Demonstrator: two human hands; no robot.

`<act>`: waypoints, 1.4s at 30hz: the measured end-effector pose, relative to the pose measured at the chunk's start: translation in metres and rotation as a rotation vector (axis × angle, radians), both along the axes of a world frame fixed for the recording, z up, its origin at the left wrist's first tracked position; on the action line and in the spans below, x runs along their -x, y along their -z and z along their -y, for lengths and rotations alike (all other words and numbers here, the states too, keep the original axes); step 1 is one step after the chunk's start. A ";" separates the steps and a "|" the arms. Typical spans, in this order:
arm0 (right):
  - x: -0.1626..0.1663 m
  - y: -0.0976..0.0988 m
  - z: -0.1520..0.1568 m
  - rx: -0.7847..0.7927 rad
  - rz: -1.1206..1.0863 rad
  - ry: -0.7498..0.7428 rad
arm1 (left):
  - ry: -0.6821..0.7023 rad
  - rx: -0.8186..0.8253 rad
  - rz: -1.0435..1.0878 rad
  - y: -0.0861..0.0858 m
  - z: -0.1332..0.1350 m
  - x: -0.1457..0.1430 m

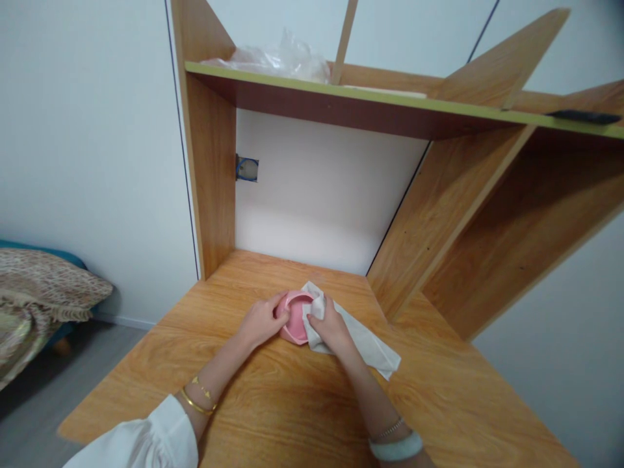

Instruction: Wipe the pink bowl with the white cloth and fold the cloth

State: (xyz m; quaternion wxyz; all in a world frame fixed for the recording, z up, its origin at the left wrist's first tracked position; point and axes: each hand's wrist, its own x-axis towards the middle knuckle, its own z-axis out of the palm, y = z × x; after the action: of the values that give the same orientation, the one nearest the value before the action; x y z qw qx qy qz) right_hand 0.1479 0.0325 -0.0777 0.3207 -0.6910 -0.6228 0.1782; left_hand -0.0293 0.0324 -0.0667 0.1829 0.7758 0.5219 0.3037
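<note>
Head: left grip [260, 320] clasps pink bowl [298, 323], right grip [333, 325] cloth [369, 346]; divider [429, 221] nearby, shelf [312, 97] above.

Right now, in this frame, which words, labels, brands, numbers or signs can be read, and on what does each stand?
None can be read.
The pink dish and white cloth show no lettering.
The clear plastic bag and wall fitting are too unclear to rule out small print.

Two hands [264, 320] [331, 325], one pink bowl [297, 321], one white cloth [364, 341], two gold bracelets [195, 405], one desk [283, 403]
</note>
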 end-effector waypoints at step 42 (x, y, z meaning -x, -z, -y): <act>-0.002 0.021 0.004 -0.252 -0.196 0.044 | 0.176 -0.098 0.284 0.014 0.013 -0.023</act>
State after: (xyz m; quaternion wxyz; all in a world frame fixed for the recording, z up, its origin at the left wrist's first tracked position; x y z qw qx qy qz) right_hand 0.1498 0.0286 -0.0987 0.4679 -0.6380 -0.5906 0.1584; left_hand -0.0058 0.0196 -0.0808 0.2424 0.7759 0.4055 0.4181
